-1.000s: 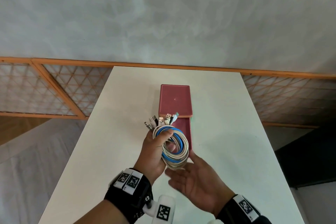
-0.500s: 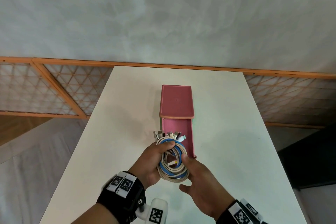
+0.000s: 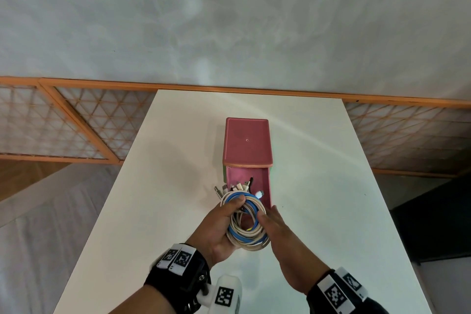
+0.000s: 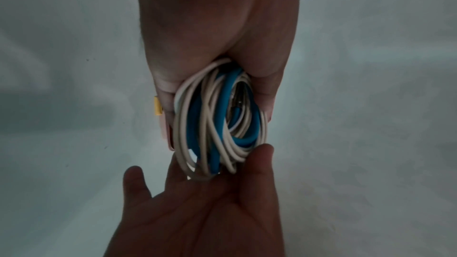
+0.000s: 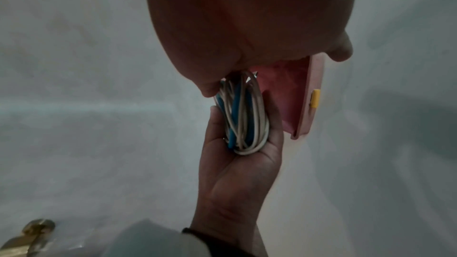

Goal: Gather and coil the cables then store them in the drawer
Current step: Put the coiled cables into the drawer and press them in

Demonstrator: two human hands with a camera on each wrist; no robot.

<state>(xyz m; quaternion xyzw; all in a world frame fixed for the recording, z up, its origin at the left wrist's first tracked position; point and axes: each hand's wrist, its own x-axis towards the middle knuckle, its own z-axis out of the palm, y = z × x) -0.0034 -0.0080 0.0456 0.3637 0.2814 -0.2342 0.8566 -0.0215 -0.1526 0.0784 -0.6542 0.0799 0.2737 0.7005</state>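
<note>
A coil of white and blue cables (image 3: 246, 225) is held just above the near end of the open pink drawer (image 3: 248, 178). The drawer is pulled out of a pink box (image 3: 246, 143) in the middle of the white table (image 3: 318, 186). My left hand (image 3: 219, 224) grips the coil from the left, thumb over its top loops. The cable plugs (image 3: 237, 187) hang over the drawer's inside. My right hand (image 3: 276, 231) lies against the coil's right side, fingers straight and thumb touching it. The left wrist view shows the coil (image 4: 220, 124) resting on the right hand's fingers (image 4: 197, 192). The drawer's yellow handle (image 5: 315, 98) faces me.
An orange-framed lattice screen (image 3: 76, 125) runs behind the table under a grey wall. A dark piece of furniture (image 3: 433, 224) stands past the table's right edge. A brass-coloured object (image 5: 32, 237) shows at the lower left of the right wrist view.
The coil has come down and towards me, its plugs now over the open drawer. My right hand has risen from under the coil to touch its right side.
</note>
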